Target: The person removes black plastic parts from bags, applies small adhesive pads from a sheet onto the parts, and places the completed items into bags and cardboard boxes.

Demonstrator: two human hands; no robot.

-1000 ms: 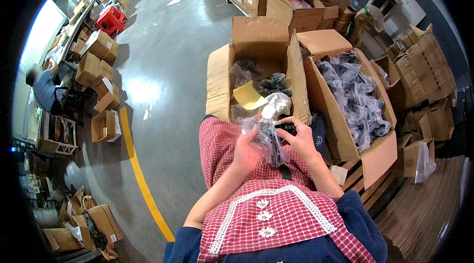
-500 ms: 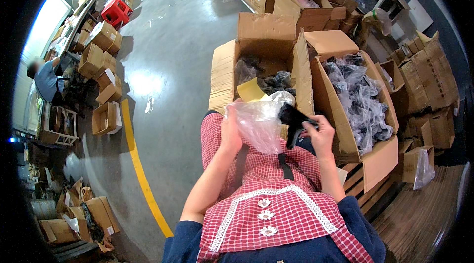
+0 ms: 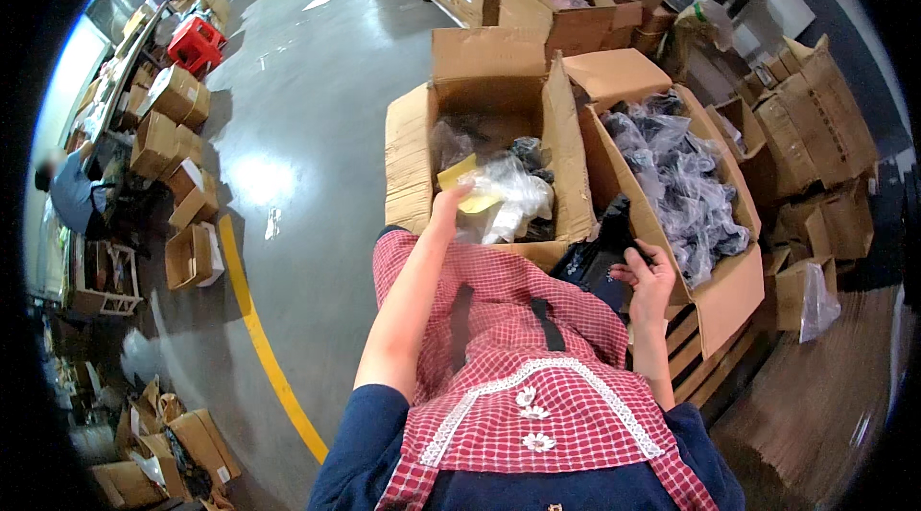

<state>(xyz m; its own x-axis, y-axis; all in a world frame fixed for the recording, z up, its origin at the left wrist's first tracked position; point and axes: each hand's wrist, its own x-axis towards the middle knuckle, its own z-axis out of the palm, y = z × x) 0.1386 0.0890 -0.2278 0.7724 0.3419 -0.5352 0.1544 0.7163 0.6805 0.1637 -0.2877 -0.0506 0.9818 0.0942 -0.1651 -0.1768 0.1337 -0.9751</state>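
Note:
My left hand (image 3: 449, 209) reaches over the near left side of an open cardboard box (image 3: 411, 170). Its fingers look closed on the edge of a clear plastic bag (image 3: 513, 192), beside a yellow sheet (image 3: 472, 185); the fingertips are partly hidden. Over my lap on the right, my right hand (image 3: 649, 273) pinches a black, angular part (image 3: 608, 240) whose exact kind I cannot make out. It is held in front of the gap between two boxes. More dark pieces (image 3: 528, 154) lie in the box in front of me.
A second cardboard box (image 3: 721, 314) at the right holds several dark pieces in clear plastic. Below it are wooden slats (image 3: 683, 353). Cartons (image 3: 801, 127) are stacked farther right. At the far left a person (image 3: 77, 190) sits by a bench, near a red stool (image 3: 197, 43) and open cartons.
My left hand has moved forward to the box with the clear bag. My right hand has moved right and lower with the black part, away from the bag. The view has shifted slightly.

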